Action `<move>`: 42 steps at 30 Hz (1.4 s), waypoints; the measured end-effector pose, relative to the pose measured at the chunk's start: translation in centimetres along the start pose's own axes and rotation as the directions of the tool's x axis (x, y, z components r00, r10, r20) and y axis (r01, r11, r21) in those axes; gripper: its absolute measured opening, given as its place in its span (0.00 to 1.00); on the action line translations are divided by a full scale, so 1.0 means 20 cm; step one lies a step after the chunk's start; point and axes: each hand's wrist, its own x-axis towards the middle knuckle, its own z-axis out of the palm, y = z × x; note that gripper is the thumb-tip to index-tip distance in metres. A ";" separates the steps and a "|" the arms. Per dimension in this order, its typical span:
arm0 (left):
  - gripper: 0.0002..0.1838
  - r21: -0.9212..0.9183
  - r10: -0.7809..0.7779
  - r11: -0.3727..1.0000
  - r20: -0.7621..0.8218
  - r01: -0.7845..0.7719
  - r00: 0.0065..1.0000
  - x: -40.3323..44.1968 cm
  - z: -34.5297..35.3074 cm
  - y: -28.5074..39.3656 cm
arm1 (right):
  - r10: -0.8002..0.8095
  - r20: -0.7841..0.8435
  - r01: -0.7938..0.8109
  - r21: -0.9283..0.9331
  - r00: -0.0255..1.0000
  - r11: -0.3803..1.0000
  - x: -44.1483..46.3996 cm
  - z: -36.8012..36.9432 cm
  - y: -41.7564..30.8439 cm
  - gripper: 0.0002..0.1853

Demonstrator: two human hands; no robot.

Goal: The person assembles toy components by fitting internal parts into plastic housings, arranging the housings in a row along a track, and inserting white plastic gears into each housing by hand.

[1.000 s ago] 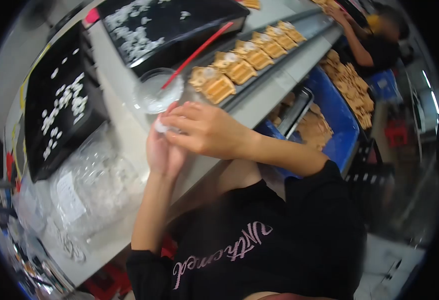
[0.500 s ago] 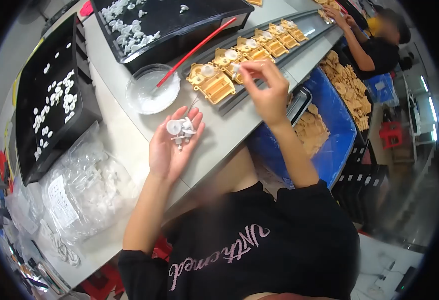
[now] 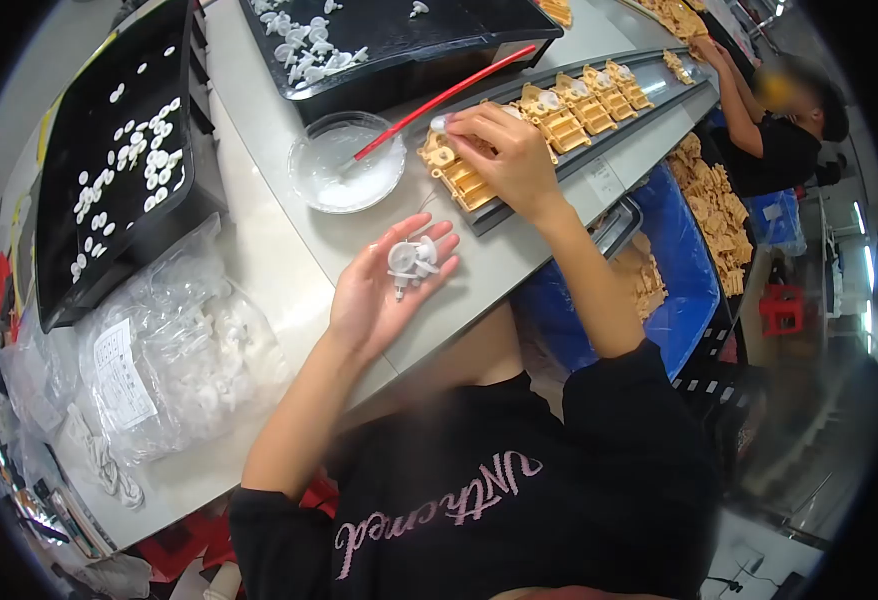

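My left hand (image 3: 369,300) is palm up over the table, its fingers loosely extended. Cradled in it are several small white plastic parts with round discs and short stems (image 3: 414,258). My right hand (image 3: 511,158) pinches another white plastic part (image 3: 439,123) at the near end of a row of yellow plastic housings. The nearest housing (image 3: 464,183) lies right below these fingers, which hide part of it. Whether the pinched part touches the housing, I cannot tell. Farther housings (image 3: 562,128) carry white parts on them. The row lies on a dark rail (image 3: 584,155).
Left of the rail stands a clear bowl (image 3: 309,185) of whitish paste with a red stick (image 3: 439,105). Black trays (image 3: 209,175) hold white pieces. A plastic bag (image 3: 174,350) lies at left. Blue bin (image 3: 694,290) holds yellow parts. A co-worker (image 3: 774,140) handles housings at the far end.
My right hand has moved with its white part over the nearest housing. The view has shifted, so the table's things appear farther right. My left hand still carries its white parts.
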 end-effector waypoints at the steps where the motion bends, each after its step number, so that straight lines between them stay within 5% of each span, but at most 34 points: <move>1: 0.23 0.002 0.000 1.000 0.005 0.000 1.000 0.00 0.00 0.00 | -0.004 0.030 0.004 -0.019 1.000 1.000 0.00 0.00 0.01 0.05; 9: 0.24 0.017 0.002 1.000 0.004 -0.002 1.000 0.00 0.02 0.00 | -0.121 0.054 0.126 -0.101 0.991 0.987 0.02 -0.01 0.00 0.04; 18: 0.24 -0.012 -0.002 1.000 0.024 0.003 1.000 0.00 0.00 0.00 | -0.047 0.112 0.056 -0.086 0.993 0.995 0.01 -0.01 -0.03 0.05; 24: 0.26 -0.008 0.040 0.999 -0.031 -0.040 0.999 0.00 0.00 -0.01 | -0.180 0.117 0.192 -0.099 0.977 0.976 0.03 -0.02 0.00 0.06; 31: 0.25 -0.006 0.030 1.000 -0.034 -0.030 0.999 0.01 -0.01 -0.02 | -0.216 0.120 0.245 -0.336 0.969 0.909 -0.02 -0.04 0.01 0.05; 42: 0.25 -0.052 0.037 0.998 -0.068 -0.040 0.997 0.00 0.02 -0.02 | -0.278 0.104 0.297 -0.374 0.955 0.879 -0.01 -0.01 0.01 0.04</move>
